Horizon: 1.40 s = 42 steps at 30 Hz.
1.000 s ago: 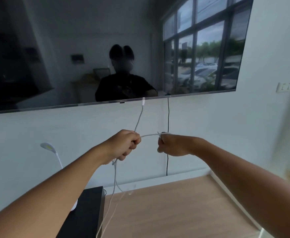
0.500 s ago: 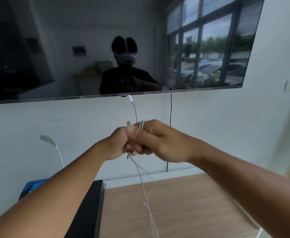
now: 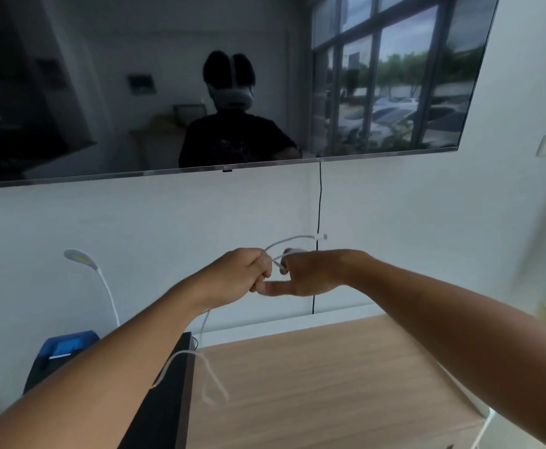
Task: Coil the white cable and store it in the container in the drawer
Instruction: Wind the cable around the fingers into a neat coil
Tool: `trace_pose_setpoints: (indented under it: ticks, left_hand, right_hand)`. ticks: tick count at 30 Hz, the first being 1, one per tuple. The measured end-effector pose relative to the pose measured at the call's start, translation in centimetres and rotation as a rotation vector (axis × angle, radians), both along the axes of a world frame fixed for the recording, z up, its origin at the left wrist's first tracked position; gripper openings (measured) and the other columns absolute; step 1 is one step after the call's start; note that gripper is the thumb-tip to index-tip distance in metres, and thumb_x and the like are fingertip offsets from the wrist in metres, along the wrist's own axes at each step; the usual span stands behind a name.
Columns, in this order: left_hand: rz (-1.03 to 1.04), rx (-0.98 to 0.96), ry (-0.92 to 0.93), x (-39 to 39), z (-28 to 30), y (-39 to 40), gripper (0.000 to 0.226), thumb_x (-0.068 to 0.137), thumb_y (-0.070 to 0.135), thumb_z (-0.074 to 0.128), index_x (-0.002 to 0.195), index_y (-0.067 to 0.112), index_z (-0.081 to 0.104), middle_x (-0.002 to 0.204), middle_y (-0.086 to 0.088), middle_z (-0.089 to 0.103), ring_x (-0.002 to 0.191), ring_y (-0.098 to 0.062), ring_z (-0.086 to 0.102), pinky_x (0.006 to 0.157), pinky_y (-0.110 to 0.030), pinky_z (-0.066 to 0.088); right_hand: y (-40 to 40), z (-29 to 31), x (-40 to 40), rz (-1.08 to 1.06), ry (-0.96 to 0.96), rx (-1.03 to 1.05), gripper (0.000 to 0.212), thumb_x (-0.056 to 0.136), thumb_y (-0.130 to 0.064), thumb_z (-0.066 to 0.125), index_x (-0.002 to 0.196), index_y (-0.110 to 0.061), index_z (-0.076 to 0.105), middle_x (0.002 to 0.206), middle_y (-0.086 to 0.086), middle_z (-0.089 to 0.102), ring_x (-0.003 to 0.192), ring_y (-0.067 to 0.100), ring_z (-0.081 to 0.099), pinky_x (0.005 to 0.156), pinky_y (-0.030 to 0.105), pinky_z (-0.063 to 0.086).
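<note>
Both hands hold the white cable [image 3: 289, 240] out in front of me, below the wall screen. My left hand [image 3: 239, 275] is a fist closed on it. My right hand [image 3: 307, 273] pinches it just to the right, thumb stretched toward the left fist. A short loop arcs above the hands and ends in a white plug pointing right. The rest of the cable [image 3: 211, 380] hangs in blurred loops under my left forearm. No drawer or container is in view.
A large dark screen [image 3: 200, 92] hangs on the white wall. A black cord [image 3: 319, 215] drops from it. A white gooseneck lamp [image 3: 80, 259] and a blue device [image 3: 67, 346] stand on a dark cabinet [image 3: 165, 413] at left. Wooden floor [image 3: 330, 384] lies below.
My hands have drawn slightly apart after being pressed together. The plug end swung from pointing up to pointing right. The hanging cable now swings in loops lower left.
</note>
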State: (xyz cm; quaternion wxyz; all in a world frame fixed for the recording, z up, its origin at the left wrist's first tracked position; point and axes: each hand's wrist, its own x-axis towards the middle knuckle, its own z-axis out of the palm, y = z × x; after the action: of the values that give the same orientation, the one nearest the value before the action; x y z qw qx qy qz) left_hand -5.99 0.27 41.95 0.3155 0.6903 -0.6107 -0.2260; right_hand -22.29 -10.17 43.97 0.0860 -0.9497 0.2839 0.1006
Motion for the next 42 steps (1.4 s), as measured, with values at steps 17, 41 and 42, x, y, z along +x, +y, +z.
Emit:
trace_pose_setpoints:
  ticks: [17, 41, 42]
  left_hand:
    - [0.340, -0.519, 0.593, -3.8, -1.1, -1.4, 0.037, 0.108, 0.047, 0.027, 0.098, 0.024, 0.054, 0.084, -0.008, 0.076, 0.053, -0.028, 0.068, 0.054, -0.041, 0.060]
    - [0.294, -0.701, 0.146, -1.2, -1.7, 0.2, 0.045, 0.099, 0.045, 0.056, 0.077, 0.006, 0.048, 0.060, -0.010, 0.044, 0.053, -0.018, 0.041, 0.050, -0.030, 0.036]
    - [0.268, -0.736, 0.152, -1.3, -1.8, 0.6, 0.047, 0.100, 0.043, 0.055, 0.074, 0.005, 0.046, 0.057, -0.008, 0.040, 0.051, -0.015, 0.038, 0.048, -0.028, 0.034]
  right_hand:
    - [-1.4, 1.5, 3.3, -0.093, -1.285, 0.826, 0.054, 0.112, -0.037, 0.029, 0.103, -0.007, 0.072, 0.110, 0.011, 0.077, 0.107, 0.026, 0.073, 0.099, 0.036, 0.055]
    - [-1.3, 4.1, 3.9, -0.126, -1.198, 0.869, 0.039, 0.113, -0.035, 0.030, 0.121, -0.006, 0.055, 0.146, 0.012, 0.059, 0.124, 0.020, 0.060, 0.106, 0.032, 0.048]
    - [-1.5, 4.2, 3.8, -0.150, -1.202, 0.863, 0.040, 0.113, -0.034, 0.029, 0.118, -0.005, 0.057, 0.145, 0.013, 0.059, 0.124, 0.021, 0.061, 0.108, 0.034, 0.047]
